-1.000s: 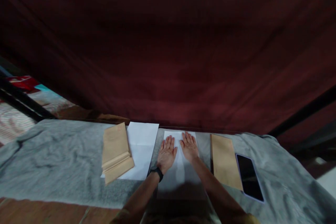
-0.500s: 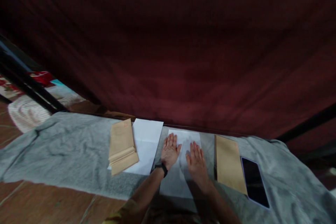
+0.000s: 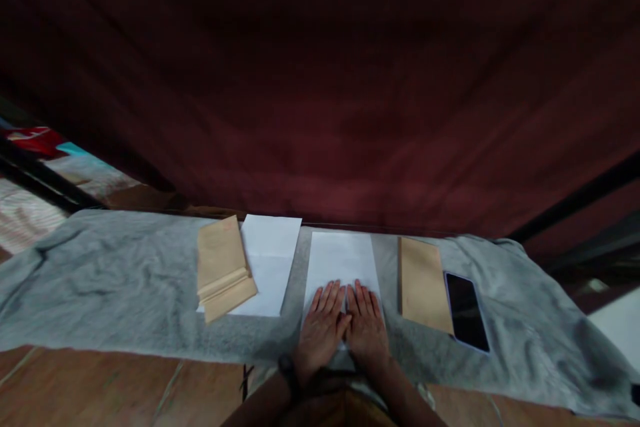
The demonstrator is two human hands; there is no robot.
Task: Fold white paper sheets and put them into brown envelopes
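Where my two palms press down, a plain white rectangular paper sheet [image 3: 343, 257] lies on a soft grey plush blanket [image 3: 125, 280], its far half uncovered. Just left of it is a second white paper sheet with a faint crosswise crease [image 3: 270, 267], partly under some tan paper envelopes [image 3: 223, 250] that lie askew, with folded strips at their near end. To the right sits a neat stack of tan rectangular envelopes [image 3: 425, 283], and just beside it a dark-screened phone with a pale purple edge [image 3: 467, 313]. Beyond the blanket hangs a dark red cloth [image 3: 320, 113]; terracotta-coloured floor tiles [image 3: 100, 387] show along the near side. My left hand [image 3: 320, 332], a black band [image 3: 289, 371] at its wrist, and my right hand [image 3: 367, 332] are flat, side by side, fingers straight forward, thumbs meeting, neither gripping anything.
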